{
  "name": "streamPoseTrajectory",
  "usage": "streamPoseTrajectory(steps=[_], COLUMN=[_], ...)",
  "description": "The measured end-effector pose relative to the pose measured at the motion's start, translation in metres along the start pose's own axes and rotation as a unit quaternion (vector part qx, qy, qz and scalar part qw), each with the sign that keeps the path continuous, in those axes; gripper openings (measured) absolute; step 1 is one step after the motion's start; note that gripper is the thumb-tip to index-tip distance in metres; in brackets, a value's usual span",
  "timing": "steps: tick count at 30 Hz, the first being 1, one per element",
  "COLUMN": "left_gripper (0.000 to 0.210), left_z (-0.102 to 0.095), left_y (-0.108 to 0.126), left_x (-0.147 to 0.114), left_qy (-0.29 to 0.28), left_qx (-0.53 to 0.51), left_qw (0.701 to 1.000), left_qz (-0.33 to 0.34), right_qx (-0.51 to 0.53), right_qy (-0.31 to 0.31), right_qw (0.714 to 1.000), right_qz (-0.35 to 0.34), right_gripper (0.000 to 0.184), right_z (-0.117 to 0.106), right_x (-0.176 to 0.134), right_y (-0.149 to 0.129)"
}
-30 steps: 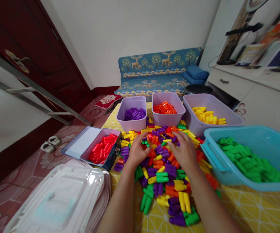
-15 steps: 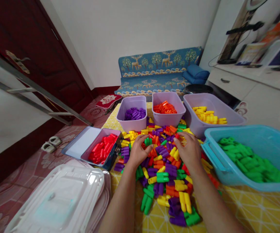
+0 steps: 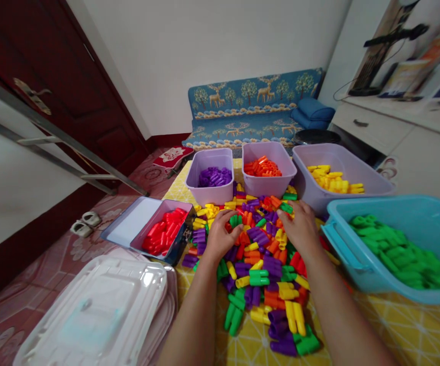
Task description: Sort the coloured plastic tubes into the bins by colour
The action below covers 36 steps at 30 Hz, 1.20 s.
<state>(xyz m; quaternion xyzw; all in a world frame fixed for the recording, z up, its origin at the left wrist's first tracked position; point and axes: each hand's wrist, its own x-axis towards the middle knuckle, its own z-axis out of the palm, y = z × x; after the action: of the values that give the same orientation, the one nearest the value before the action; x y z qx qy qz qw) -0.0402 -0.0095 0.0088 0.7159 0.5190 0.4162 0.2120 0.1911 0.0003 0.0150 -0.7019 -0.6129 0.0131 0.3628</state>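
Observation:
Small plastic finger-shaped building blocks [image 3: 273, 267] in purple, yellow, green, orange and red lie heaped on a yellow patterned tablecloth [image 3: 395, 328]. Over the left part of the heap, my left hand [image 3: 222, 236] has its thumb and fingers curled round a green block [image 3: 235, 220]; the contact is partly hidden. My right hand [image 3: 299, 229] reaches low over the right side of the heap, thumb and fingers apart. Another green block [image 3: 286, 207] lies by its fingertips, on the heap.
Behind the heap stand lilac bins of purple [image 3: 209, 194], orange [image 3: 267, 187] and yellow blocks [image 3: 299, 195]. A turquoise bin [image 3: 342, 244] with green blocks is at right. An open case [image 3: 138, 223] with red ones and stacked white lids [image 3: 90, 315] are at left.
My right hand has shifted slightly right, its fingers now beside a green block. My left hand stays at nearly the same spot on the heap. The camera view has shifted a little.

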Motion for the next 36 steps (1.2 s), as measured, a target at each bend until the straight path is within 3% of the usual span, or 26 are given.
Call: streamPoseTrajectory(steps=[3,7,15,21,28,31,34,36], left_gripper=[0.035,0.045,0.053,0.052,0.047,0.046,0.042,0.04], left_z=[0.002,0.005,0.004,0.004,0.001,0.001,0.001,0.001], left_y=[-0.002,-0.004,0.003,0.003,0.002,0.001,0.001,0.002], left_x=[-0.001,-0.001,-0.001,-0.001,-0.002,-0.002,-0.002,-0.001], left_qy=[0.03,0.051,-0.04,-0.044,-0.023,-0.032,-0.033,-0.031], left_qx=[0.024,0.059,-0.012,-0.066,-0.129,-0.12,-0.09,-0.072], left_qw=[0.999,0.996,0.998,0.997,0.991,0.991,0.995,0.996], left_qz=[-0.013,-0.045,-0.035,-0.02,-0.034,-0.042,-0.041,-0.037], right_qx=[-0.057,-0.078,0.106,0.346,0.449,0.415,0.237,0.098], right_qy=[-0.038,-0.073,-0.133,-0.155,-0.297,-0.288,-0.285,-0.319], right_qw=[0.996,0.992,0.981,0.917,0.843,0.863,0.928,0.942], right_qz=[0.055,0.068,0.092,0.127,-0.005,-0.014,-0.029,-0.044], right_gripper=[0.061,0.055,0.05,0.047,0.04,0.039,0.034,0.034], right_z=[0.006,0.007,0.011,0.015,-0.026,-0.035,-0.047,-0.057], right_x=[0.0,-0.004,-0.009,-0.021,-0.027,-0.02,-0.014,-0.014], right_y=[-0.001,-0.003,-0.014,-0.04,-0.061,-0.053,-0.039,-0.032])
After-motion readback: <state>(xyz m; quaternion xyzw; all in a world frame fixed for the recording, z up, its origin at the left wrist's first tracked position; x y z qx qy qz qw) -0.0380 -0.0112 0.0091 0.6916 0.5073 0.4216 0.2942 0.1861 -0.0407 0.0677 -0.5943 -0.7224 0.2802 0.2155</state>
